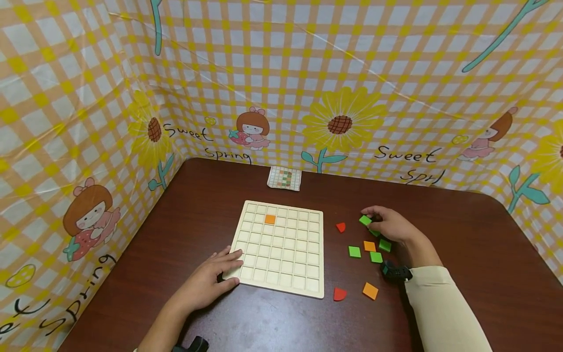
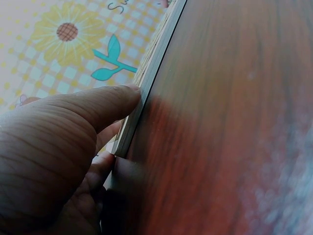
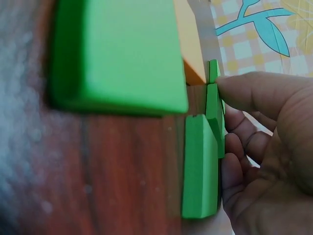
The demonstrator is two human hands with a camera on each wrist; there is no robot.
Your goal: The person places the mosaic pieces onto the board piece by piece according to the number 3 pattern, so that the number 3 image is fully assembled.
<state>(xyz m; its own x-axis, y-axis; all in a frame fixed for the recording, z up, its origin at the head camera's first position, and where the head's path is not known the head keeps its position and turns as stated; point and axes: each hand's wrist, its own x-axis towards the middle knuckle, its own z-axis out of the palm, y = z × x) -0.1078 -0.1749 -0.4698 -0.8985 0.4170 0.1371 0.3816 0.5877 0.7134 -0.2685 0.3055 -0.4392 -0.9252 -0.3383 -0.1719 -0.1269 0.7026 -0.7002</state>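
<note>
I see the left hand (image 1: pixel 212 274), fingers loose, on the near-left corner of the board (image 1: pixel 278 265). Past its right edge, the right hand (image 1: pixel 390 226) seems to pinch a green square (image 1: pixel 364 220).

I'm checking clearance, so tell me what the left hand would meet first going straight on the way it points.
The board, which the left hand touches at its edge; beyond that, the way seems to cross empty squares.
</note>
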